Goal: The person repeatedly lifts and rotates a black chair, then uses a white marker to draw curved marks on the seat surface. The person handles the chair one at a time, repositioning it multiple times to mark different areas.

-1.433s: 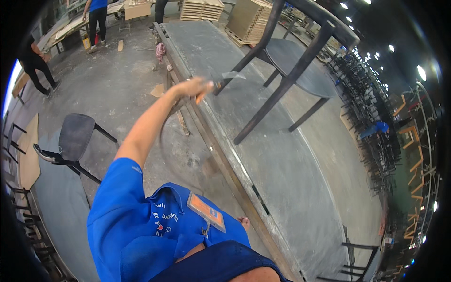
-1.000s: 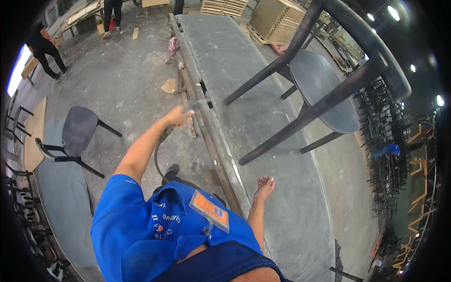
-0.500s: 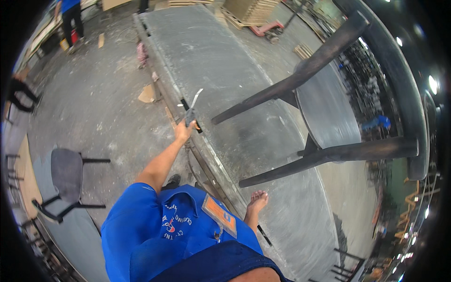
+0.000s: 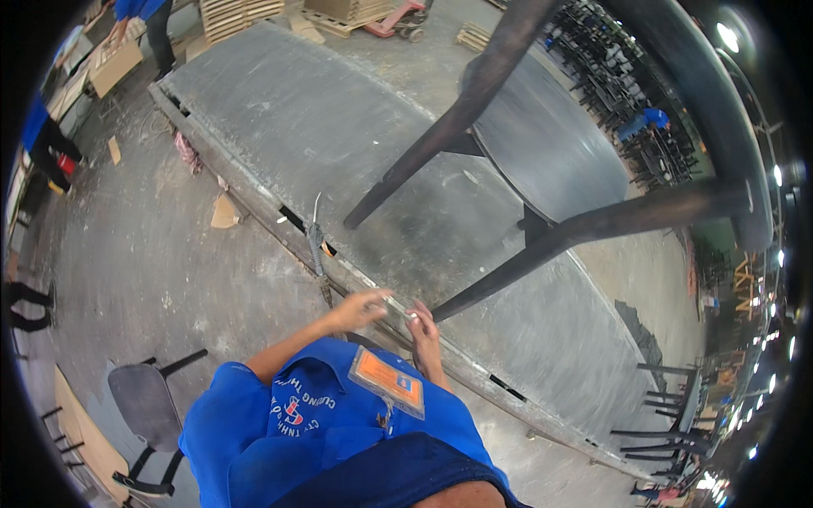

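Observation:
My left hand (image 4: 360, 311) is just off the near edge of a long grey worktable (image 4: 279, 102); its blurred fingers look stretched out and apart, with nothing visible in them. Close by on its right, my right hand (image 4: 423, 330) is raised with fingers apart, a small pale spot at its fingertips. A dark wooden chair (image 4: 550, 135) lies on the table, its legs pointing toward me; one leg ends right beside my right hand. At the table edge, beyond my left hand, rests a grey-handled tool (image 4: 315, 241) with a thin curved light tip.
Another dark chair (image 4: 146, 405) is on the floor at the left. Wooden pallets (image 4: 237, 17) and a red pallet jack (image 4: 398, 19) are beyond the table. Dark chairs (image 4: 669, 440) stand at the lower right. People in blue shirts work at the far left and far right.
My left hand has let go of the tool at the table edge and come back toward my right hand. My right hand has moved left. The view has turned.

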A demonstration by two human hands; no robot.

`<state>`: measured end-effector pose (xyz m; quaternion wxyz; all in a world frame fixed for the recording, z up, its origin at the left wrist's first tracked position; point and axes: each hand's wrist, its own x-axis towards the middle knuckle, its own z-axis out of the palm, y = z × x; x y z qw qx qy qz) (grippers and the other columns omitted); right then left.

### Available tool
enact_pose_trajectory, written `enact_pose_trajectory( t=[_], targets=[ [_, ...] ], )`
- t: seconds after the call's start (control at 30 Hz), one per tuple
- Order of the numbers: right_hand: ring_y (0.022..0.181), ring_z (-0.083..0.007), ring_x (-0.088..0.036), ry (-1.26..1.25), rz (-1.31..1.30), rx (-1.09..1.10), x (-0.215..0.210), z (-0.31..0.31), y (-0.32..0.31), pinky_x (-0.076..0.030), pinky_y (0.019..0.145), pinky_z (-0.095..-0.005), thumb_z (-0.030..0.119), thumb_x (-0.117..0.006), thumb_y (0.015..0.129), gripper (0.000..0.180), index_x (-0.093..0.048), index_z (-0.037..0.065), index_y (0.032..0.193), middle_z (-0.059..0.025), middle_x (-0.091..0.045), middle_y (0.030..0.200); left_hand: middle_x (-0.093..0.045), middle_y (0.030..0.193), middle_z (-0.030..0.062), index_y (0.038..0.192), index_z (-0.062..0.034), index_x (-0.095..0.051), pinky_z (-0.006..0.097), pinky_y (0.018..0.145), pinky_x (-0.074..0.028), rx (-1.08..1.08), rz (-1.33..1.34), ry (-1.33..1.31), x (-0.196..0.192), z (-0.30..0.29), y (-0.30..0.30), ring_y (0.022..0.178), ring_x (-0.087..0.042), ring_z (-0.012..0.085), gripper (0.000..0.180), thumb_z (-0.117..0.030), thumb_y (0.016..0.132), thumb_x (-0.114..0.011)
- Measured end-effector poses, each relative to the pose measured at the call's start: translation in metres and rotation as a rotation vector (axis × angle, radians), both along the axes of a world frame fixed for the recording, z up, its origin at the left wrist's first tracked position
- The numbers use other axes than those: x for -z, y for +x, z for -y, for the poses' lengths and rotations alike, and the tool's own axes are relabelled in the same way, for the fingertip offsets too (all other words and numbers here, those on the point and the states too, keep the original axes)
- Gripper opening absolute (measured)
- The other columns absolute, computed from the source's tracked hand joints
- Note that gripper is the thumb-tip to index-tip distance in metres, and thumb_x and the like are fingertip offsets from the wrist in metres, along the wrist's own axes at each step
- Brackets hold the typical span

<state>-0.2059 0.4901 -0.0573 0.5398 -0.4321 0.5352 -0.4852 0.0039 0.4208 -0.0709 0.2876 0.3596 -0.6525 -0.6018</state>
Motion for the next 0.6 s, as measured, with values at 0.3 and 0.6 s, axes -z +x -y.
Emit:
enact_pose_trajectory(
  t=[0.3,0.6],
  targets=[
    [0.130,-0.0237,-0.039,0.015,0.355,-0.092,-0.024,0.022,0.026,-0.039,0.103,-0.0381,0.022,-0.062,0.092,0.027,-0.065,0.007,0.114,-0.0096,-0.028,0.150,-0.062,0.106,0.0065,0.121,0.0004,-0.057,0.026,0.078,-0.053,0.099,-0.505,0.662,-0.052,0.006,-0.018,0.090,-0.061,0.0105,0.030,-0.014,0.095,-0.056],
    [0.121,-0.0220,-0.048,-0.143,-0.225,0.144,-0.026,0.011,0.016,-0.047,0.093,-0.0327,0.019,-0.062,0.091,0.040,-0.055,0.009,0.129,-0.0121,-0.033,0.143,-0.062,0.086,0.0038,0.103,-0.0029,-0.060,0.024,0.068,-0.047,-0.087,-0.016,0.245,-0.038,0.031,-0.009,0.076,-0.056,0.0088,0.020,-0.021,0.097,-0.053]
  ],
)
